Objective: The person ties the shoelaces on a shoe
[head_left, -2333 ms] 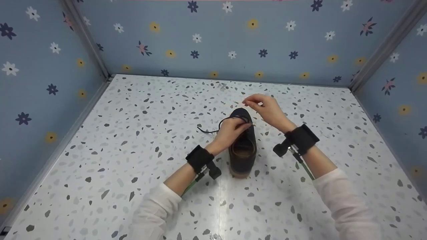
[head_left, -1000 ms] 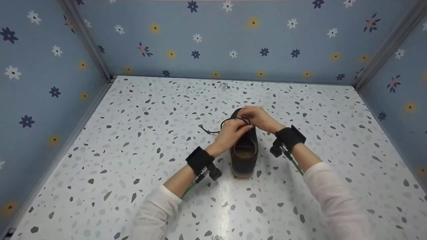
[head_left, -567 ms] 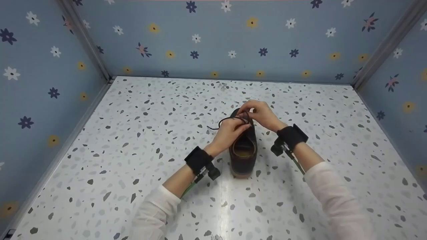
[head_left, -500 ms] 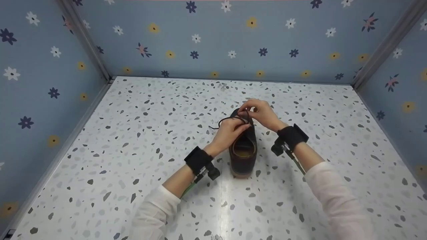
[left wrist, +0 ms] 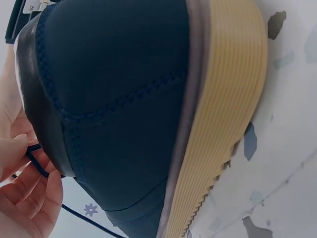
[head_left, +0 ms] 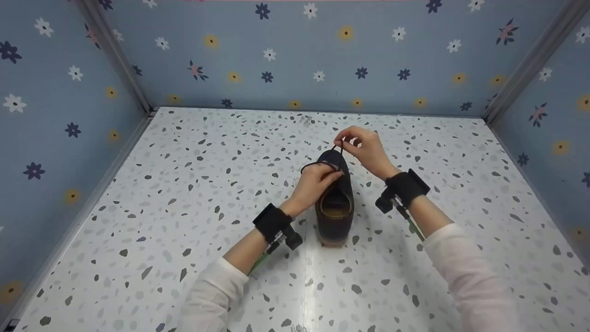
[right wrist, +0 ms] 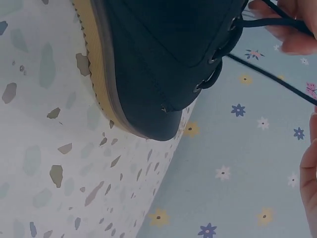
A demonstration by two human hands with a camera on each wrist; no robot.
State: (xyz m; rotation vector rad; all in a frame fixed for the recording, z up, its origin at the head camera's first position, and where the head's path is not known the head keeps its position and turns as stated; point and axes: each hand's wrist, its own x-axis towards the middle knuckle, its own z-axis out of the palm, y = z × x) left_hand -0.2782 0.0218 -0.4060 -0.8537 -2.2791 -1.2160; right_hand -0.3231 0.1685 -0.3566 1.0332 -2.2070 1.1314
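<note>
A dark navy lace-up shoe [head_left: 334, 228] stands on the table with its toe pointing away from me. Its ribbed tan sole shows in both wrist views. Over the lacing, my left hand [head_left: 311, 186] pinches dark shoelace [right wrist: 270, 22] close to the upper eyelets, and a loop of lace curves over its knuckles. Beyond and above the toe, my right hand [head_left: 366, 145] pinches another stretch of lace between thumb and index finger. That lace runs straight out from the eyelets in the right wrist view. The left hand covers part of the shoe's opening and tongue.
The speckled white table [head_left: 184, 184] surrounds the shoe. Blue flowered panels [head_left: 313, 55] enclose it at the back and both sides, with grey metal posts [head_left: 124, 60] in the corners. Each wrist wears a black strap [head_left: 408, 184] with a small camera and green cable.
My right hand came back to the shoe, took hold of lace and drew it up past the toe. The loose lace end left of my left hand slid in out of sight. The left hand barely moved.
</note>
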